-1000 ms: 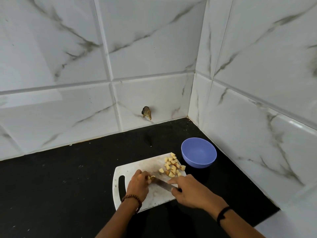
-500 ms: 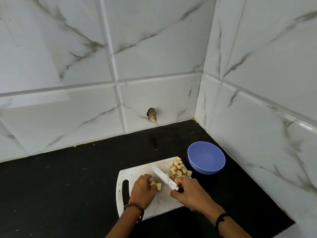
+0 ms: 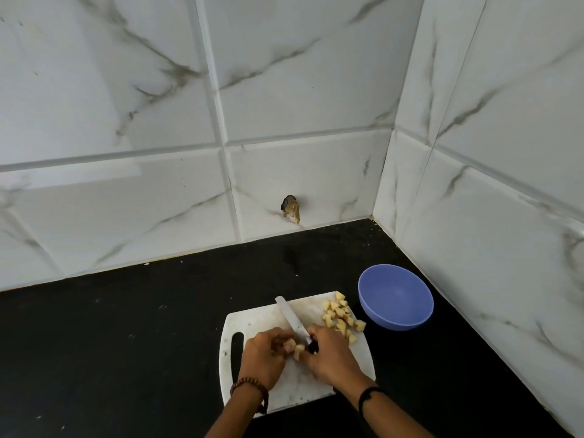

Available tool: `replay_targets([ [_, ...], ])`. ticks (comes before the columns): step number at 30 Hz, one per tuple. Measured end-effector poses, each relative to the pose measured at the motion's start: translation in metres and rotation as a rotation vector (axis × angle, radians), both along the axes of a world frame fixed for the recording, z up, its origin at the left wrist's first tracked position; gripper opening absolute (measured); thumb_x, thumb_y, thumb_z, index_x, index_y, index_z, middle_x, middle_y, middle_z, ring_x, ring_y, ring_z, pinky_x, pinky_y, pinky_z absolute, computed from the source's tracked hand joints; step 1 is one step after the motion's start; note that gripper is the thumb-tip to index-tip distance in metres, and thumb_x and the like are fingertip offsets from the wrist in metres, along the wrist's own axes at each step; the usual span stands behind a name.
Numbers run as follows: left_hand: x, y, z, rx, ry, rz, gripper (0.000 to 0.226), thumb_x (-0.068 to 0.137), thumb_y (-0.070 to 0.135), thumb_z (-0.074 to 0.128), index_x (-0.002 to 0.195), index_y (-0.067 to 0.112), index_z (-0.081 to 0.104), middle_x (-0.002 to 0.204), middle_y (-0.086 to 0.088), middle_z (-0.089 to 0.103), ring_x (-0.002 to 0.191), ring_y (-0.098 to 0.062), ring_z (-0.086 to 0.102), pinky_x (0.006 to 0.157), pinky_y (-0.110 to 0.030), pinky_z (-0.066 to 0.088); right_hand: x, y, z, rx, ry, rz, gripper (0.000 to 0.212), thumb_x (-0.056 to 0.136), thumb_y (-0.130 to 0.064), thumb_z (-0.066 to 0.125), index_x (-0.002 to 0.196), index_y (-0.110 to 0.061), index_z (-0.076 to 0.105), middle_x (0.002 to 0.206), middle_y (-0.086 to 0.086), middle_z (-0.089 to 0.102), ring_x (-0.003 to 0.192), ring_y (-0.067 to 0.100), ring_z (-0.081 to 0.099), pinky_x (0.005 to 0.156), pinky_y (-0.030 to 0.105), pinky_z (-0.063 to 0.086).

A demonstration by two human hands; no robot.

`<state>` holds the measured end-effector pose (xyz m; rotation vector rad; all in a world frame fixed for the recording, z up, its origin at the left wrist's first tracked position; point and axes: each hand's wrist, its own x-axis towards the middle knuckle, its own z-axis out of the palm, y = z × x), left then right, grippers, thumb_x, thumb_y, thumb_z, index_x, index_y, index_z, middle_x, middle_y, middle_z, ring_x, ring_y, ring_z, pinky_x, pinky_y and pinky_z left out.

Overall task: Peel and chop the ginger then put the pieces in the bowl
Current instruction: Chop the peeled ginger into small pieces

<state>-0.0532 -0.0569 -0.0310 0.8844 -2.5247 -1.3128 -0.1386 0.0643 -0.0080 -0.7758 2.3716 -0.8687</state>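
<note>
A white cutting board (image 3: 252, 314) lies on the black counter. A pile of chopped yellow ginger pieces (image 3: 340, 315) sits at its far right corner. My left hand (image 3: 263, 355) pinches a small ginger piece (image 3: 291, 344) at the board's middle, with another piece (image 3: 298, 351) just beside it. My right hand (image 3: 331, 355) grips the knife (image 3: 290, 317) by its dark handle, the blade pointing away toward the far left. A blue bowl (image 3: 395, 297) stands to the right of the board, with nothing in it.
White marble-tiled walls close off the back and the right side, meeting in a corner behind the bowl. A small brown chipped spot (image 3: 290, 207) marks the back wall. The black counter (image 3: 110, 336) stretches to the left of the board.
The knife blade swung from lying across the board to pointing away toward the far left. My hands came closer together at the board's middle around the small ginger pieces.
</note>
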Motion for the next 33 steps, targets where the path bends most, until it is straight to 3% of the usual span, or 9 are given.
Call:
replay_targets([
  [2,0.001,-0.001,-0.001,0.025,0.002,0.000,0.024,0.085,0.010,0.068,0.096,0.032,0.071,0.086,0.016,0.071,0.085,0.007,0.064,0.082,-0.011,0.052,-0.003,-0.001,-0.002,-0.009,0.022,0.013,0.024,0.089,-0.040,0.068,0.110,-0.028,0.067,0.102,-0.012,0.065,0.093,0.003,0.057,0.067,0.009,0.039],
  [6,0.002,0.001,-0.001,0.035,0.026,0.032,0.017,0.087,0.018,0.068,0.093,0.033,0.071,0.085,0.018,0.071,0.083,0.010,0.064,0.075,-0.005,0.048,-0.004,-0.002,-0.002,-0.016,0.012,0.025,0.024,0.090,-0.042,0.066,0.108,-0.027,0.068,0.093,-0.015,0.062,0.086,-0.001,0.055,0.064,0.009,0.039],
  [11,-0.001,0.008,0.000,-0.012,0.024,0.029,0.014,0.088,0.023,0.066,0.094,0.035,0.069,0.088,0.020,0.070,0.084,0.007,0.063,0.082,-0.013,0.052,-0.009,0.002,-0.004,0.002,-0.010,-0.008,0.024,0.091,-0.043,0.064,0.107,-0.025,0.066,0.096,-0.013,0.064,0.085,0.001,0.058,0.067,0.012,0.044],
  [16,-0.007,0.017,0.005,-0.210,0.012,0.008,0.019,0.091,0.024,0.060,0.102,0.038,0.067,0.104,0.021,0.059,0.099,0.001,0.055,0.080,-0.014,0.048,-0.013,0.008,-0.003,0.039,-0.026,-0.037,0.026,0.090,-0.044,0.064,0.110,-0.026,0.064,0.099,-0.011,0.064,0.088,0.003,0.058,0.066,0.014,0.041],
  [21,-0.007,0.020,0.007,-0.492,-0.044,-0.116,0.028,0.092,0.038,0.052,0.118,0.043,0.059,0.123,0.030,0.043,0.120,0.004,0.032,0.093,-0.012,0.025,-0.017,0.004,-0.006,0.010,-0.020,-0.107,0.016,0.092,-0.040,0.064,0.084,-0.033,0.052,0.081,-0.013,0.057,0.073,-0.001,0.055,0.057,0.013,0.042],
  [24,-0.008,0.022,0.003,-0.496,-0.056,-0.141,0.032,0.090,0.046,0.051,0.121,0.043,0.057,0.125,0.030,0.048,0.121,0.006,0.030,0.092,-0.013,0.021,-0.015,0.003,-0.009,0.004,-0.016,-0.173,0.015,0.095,-0.037,0.061,0.103,-0.026,0.058,0.088,-0.013,0.052,0.081,0.003,0.057,0.067,0.015,0.051],
  [27,-0.011,0.022,0.001,-0.511,-0.062,-0.151,0.032,0.091,0.048,0.051,0.121,0.041,0.058,0.123,0.028,0.052,0.122,0.004,0.032,0.092,-0.015,0.019,-0.011,0.004,-0.008,0.031,0.019,-0.187,0.025,0.099,-0.038,0.053,0.117,-0.020,0.055,0.097,-0.010,0.044,0.085,0.002,0.050,0.059,0.010,0.040],
  [30,-0.016,0.021,0.000,-0.533,-0.076,-0.154,0.028,0.093,0.048,0.049,0.118,0.042,0.060,0.121,0.028,0.055,0.122,0.003,0.032,0.092,-0.015,0.018,-0.012,0.006,-0.005,0.017,0.029,-0.167,0.024,0.101,-0.037,0.049,0.116,-0.020,0.054,0.099,-0.009,0.047,0.084,0.002,0.049,0.057,0.009,0.037],
  [33,-0.021,0.021,0.000,-0.547,-0.071,-0.141,0.030,0.092,0.052,0.047,0.115,0.042,0.063,0.117,0.027,0.058,0.121,0.002,0.034,0.092,-0.015,0.018,-0.012,0.012,-0.006,-0.014,0.038,-0.174,0.018,0.102,-0.036,0.047,0.113,-0.023,0.054,0.102,-0.007,0.059,0.090,0.004,0.057,0.075,0.017,0.050],
])
